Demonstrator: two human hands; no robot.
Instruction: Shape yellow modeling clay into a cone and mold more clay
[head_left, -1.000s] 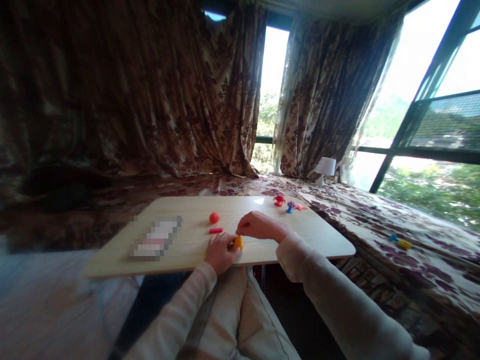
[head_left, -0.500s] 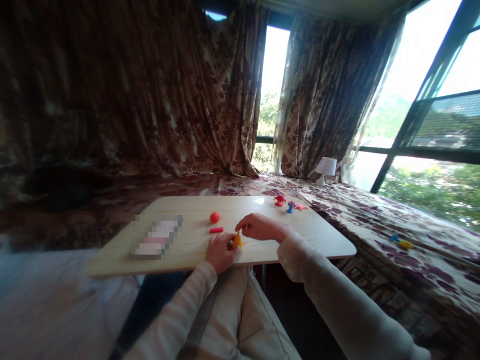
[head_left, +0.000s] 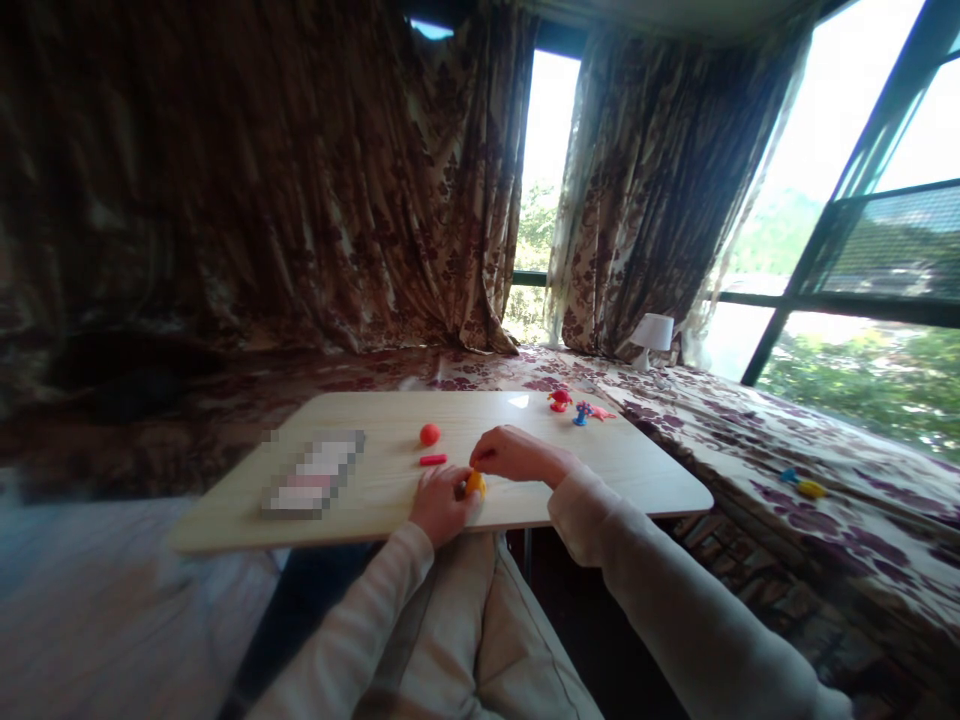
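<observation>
Near the front edge of the table, my left hand is closed around a small yellow toy figure, partly hidden by the fingers. My right hand reaches in from the right, its fingertips pinched together at the top of the yellow figure. Whether a tiny part sits between those fingertips is too small to make out. A red stick-shaped piece lies just beyond my left hand, and an orange-red ball rests behind it.
The pale wooden table carries a blurred-out flat item on its left. At the far right stand a red toy, a blue toy and a pink piece. Yellow and blue pieces lie on the flowered cover beyond.
My right hand has shifted slightly left, and its fingers have closed down at the yellow figure's top. My left hand and the other toys stay in place.
</observation>
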